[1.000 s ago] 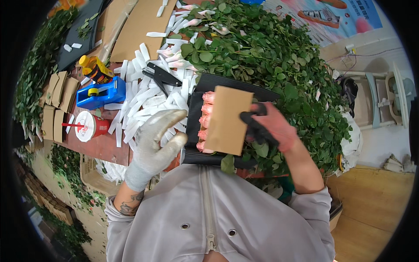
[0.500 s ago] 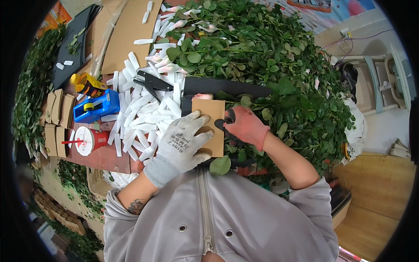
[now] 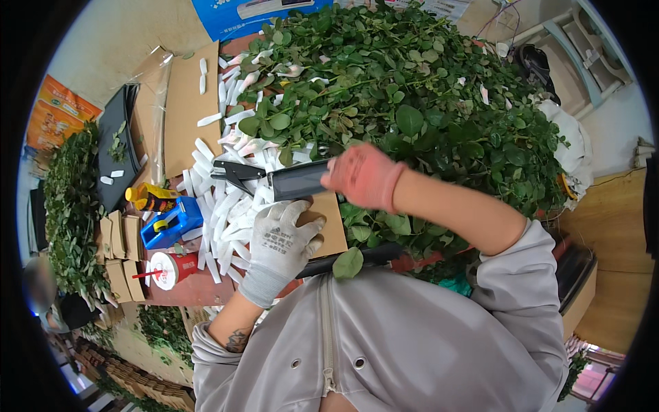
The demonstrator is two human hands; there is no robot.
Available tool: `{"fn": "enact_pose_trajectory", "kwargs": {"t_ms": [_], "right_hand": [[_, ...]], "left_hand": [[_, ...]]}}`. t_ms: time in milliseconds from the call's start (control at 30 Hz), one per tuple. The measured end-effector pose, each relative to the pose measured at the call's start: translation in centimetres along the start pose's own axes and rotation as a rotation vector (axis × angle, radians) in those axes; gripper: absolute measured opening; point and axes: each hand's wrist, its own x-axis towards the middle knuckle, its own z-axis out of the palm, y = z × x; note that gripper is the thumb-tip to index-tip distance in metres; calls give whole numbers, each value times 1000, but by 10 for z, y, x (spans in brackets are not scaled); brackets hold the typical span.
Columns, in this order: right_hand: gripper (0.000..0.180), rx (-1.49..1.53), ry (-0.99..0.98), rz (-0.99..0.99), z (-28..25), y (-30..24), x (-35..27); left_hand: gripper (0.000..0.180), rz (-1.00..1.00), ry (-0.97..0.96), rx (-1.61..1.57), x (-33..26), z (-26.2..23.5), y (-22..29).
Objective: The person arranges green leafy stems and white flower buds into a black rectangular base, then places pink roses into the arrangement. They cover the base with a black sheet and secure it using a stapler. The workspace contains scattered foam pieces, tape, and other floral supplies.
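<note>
My left hand (image 3: 281,237), in a pale grey-white glove, lies on a piece of brown cardboard (image 3: 329,223) in front of me, its fingers spread and slightly bent. In its red glove, my right hand (image 3: 364,178) is blurred, closed on the right end of a black strip (image 3: 298,180) at the cardboard's far side. Beside the strip's left end lies a black stapler-like tool (image 3: 237,173) with two arms. White netting sleeves (image 3: 223,226) are heaped left of my left hand. Near my jacket, a green leaf (image 3: 348,262) sticks out over a dark edge. No rose head shows by the cardboard.
Leafy rose stems (image 3: 439,123) pile across the table's back and right. At left stand a blue tape dispenser (image 3: 180,223), a yellow-capped bottle (image 3: 152,198), a red cup with a straw (image 3: 171,269) and folded cardboard pieces (image 3: 123,237). Large cardboard (image 3: 189,117) lies behind.
My right hand has left the cardboard's right edge and moved away from me to the black strip. My left hand stays on the cardboard. The pink rose head at its top is hidden now.
</note>
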Motion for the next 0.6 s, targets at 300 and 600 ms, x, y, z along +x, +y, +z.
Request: {"fn": "enact_pose_trajectory", "kwargs": {"t_ms": [300,600], "right_hand": [[27,300,-135,275,-12,13,-27],[31,-59,870,528,8,-73,-69]], "left_hand": [[63,109,-98,142,9,-21,-2],[87,124,-261,231,42,-30,10]]}}
